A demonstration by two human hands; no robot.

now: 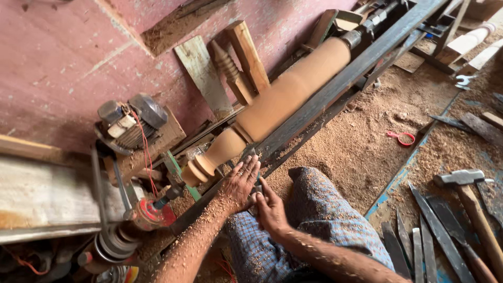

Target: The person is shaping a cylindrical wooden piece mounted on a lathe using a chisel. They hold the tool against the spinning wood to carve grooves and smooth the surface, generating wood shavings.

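While one spindle [283,97] turns, left hand [238,186] and right hand [270,209] grip one chisel [255,173].

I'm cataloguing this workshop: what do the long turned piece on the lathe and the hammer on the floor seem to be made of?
The turned piece looks like bare, unfinished wood: matte pale orange-brown, with matching shavings all around. The hammer seems to have a dull grey metal head on a plain wooden handle, light brown and unvarnished. The left hand rests beside the piece.
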